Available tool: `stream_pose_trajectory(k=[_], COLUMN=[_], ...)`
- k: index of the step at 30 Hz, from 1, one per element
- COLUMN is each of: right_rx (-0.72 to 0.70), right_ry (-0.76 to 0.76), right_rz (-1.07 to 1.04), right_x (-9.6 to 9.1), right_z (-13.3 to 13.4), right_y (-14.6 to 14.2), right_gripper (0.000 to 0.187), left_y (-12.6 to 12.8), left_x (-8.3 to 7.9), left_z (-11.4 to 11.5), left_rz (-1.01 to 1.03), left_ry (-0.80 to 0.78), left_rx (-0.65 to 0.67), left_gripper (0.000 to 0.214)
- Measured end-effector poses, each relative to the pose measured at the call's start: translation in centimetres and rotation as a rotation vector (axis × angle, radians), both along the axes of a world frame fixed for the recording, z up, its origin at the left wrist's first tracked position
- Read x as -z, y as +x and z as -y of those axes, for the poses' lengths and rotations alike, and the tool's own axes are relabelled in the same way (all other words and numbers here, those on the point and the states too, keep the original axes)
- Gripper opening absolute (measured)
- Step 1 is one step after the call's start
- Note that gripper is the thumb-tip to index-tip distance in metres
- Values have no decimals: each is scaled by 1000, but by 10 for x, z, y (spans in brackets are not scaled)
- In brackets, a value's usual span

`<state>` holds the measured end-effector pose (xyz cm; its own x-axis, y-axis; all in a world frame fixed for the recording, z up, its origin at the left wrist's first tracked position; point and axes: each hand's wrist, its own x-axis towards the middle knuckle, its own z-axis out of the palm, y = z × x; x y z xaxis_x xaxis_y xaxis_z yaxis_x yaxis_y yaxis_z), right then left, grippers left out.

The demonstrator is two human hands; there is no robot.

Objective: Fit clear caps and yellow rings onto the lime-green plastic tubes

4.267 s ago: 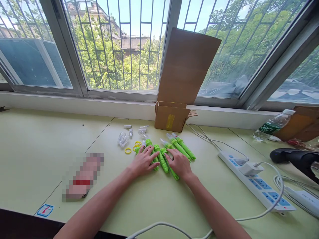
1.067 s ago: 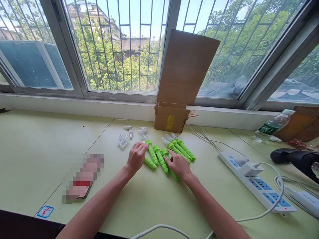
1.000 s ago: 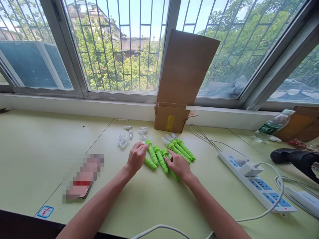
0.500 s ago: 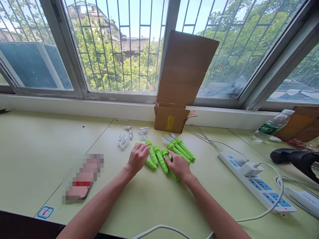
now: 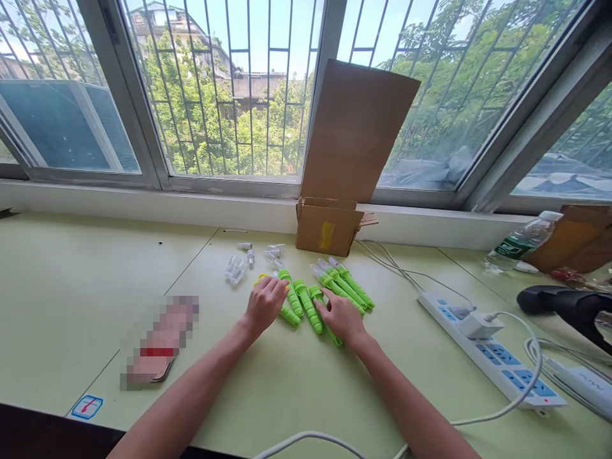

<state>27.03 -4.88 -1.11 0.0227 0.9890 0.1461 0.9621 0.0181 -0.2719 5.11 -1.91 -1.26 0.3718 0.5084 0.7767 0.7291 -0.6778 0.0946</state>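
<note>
My left hand (image 5: 268, 301) is curled at the left end of a row of green ribbed plastic tubes (image 5: 307, 306). A speck of yellow shows at its fingertips; what it pinches is mostly hidden. Yellow rings (image 5: 261, 278) lie just behind its knuckles. My right hand (image 5: 342, 315) has thumb and forefinger around the upper part of one green tube (image 5: 316, 292), which lies partly under the hand. Beyond it rest several green tubes with clear tips (image 5: 345, 287). Small clear plastic pieces (image 5: 236, 270) are scattered behind my left hand.
A cardboard box (image 5: 329, 228) with a tall raised flap stands against the window sill. On the right are a white power strip (image 5: 492, 350) with cables, a water bottle (image 5: 521, 242) and a black handheld device (image 5: 564, 306). A blurred phone (image 5: 160, 344) lies to the left.
My left hand has shifted very slightly, and more of the yellow rings behind it shows. The right hand and the tubes stay almost where they were.
</note>
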Motion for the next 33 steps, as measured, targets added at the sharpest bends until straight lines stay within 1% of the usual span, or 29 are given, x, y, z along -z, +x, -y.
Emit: stream_pose_trajectory(k=[5,9,12,15,18,22,25,33], right_rx=[1,0,2,2,2,-3,-8,-15], right_ry=[-2,8,5,1,0,5,5,17], right_rz=[-6,-1,-2,5,8,5,-3,-3], right_x=[1,1,1,0,0,1,2,4], right_z=[0,0,0,0,0,0,-1,-1], right_y=[0,0,0,0,0,0,1,1], right_gripper=[46,46,46,46,46,46,46,47], left_y=[-1,0,1,0,-1,-2,-1,-1], left_x=[1,3,4,6,9,10,9,7], left_z=[0,1,1,0,-2,-4,-5,-4], left_rz=[-22,-70,-70,-41,-19,-25,6,70], left_ry=[47,57,46,17,-6,3,38,75], left_rx=[-13,-46,-43,-14,44,113,112,137], left_gripper=[10,20,21,17,13,22,25,18])
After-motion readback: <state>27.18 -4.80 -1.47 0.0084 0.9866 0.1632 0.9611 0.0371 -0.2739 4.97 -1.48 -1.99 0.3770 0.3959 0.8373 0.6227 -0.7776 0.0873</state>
